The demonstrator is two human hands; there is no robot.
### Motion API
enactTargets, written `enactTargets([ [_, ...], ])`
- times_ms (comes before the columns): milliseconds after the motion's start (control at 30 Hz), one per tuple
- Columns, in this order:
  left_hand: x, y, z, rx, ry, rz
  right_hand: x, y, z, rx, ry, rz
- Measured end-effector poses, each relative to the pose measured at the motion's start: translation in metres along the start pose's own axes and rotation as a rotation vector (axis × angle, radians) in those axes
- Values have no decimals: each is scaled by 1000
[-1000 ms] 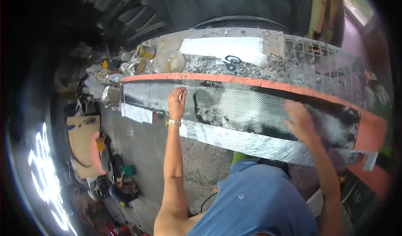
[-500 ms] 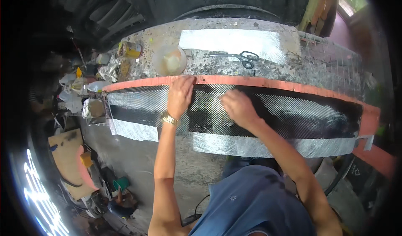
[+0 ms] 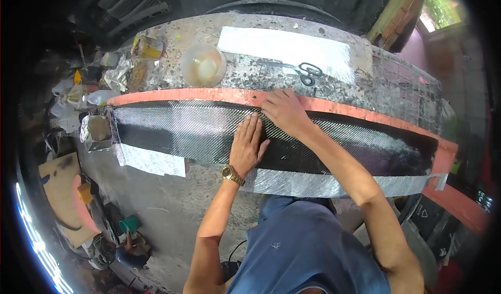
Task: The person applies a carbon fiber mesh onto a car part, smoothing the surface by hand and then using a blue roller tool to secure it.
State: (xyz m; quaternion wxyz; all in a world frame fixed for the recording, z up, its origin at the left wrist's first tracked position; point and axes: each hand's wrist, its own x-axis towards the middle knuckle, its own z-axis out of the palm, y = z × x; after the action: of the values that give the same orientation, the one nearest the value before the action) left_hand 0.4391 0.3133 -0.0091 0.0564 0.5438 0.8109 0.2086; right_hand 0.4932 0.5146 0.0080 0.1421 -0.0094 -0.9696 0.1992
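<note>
A long strip of black woven carbon-fibre cloth [image 3: 203, 129] lies over a curved, salmon-coloured mould [image 3: 203, 94], whose rim shows along the far side. My left hand [image 3: 248, 143] rests flat on the cloth near its middle, fingers extended and a gold watch on the wrist. Just to the right, my right hand [image 3: 284, 110] is at the cloth's far edge, its fingers bent together over the edge beside the rim; the fingertips are partly hidden. White fibreglass matting [image 3: 297, 183] sticks out from under the near edge.
Behind the mould, the stained worktop [image 3: 245, 77] holds scissors [image 3: 302, 72], a white fibreglass sheet [image 3: 287, 48], a translucent tub [image 3: 203, 65] and a yellow can [image 3: 147, 47]. Bottles and containers [image 3: 78, 95] crowd the left. On the floor, a person [image 3: 130, 252] is beside a green bucket [image 3: 130, 224].
My left hand has left the far rim, moving right and nearer to lie flat on the cloth. My right hand has moved up to the cloth's far edge. The view has shifted slightly.
</note>
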Motion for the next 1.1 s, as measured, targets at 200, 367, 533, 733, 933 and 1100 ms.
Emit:
enactTargets([
  [200, 1, 1, 1, -18, -29, -34, -3, 0, -1, -62, 13, -60],
  [367, 4, 3, 3, 16, -14, -54, -4, 2, -1, -27, 4, -55],
  [533, 5, 7, 2, 9, -12, -116, -2, 2, 3, 13, 25, -57],
  [733, 1, -7, 6, 115, 253, -445, -1, 4, 2, 51, 99, -69],
  [933, 14, -19, 13, 179, 315, -637, 0, 2, 3, 45, 84, -92],
  [1100, 23, -19, 20, 175, 330, -711, 0, 2, 4, 36, 94, -101],
])
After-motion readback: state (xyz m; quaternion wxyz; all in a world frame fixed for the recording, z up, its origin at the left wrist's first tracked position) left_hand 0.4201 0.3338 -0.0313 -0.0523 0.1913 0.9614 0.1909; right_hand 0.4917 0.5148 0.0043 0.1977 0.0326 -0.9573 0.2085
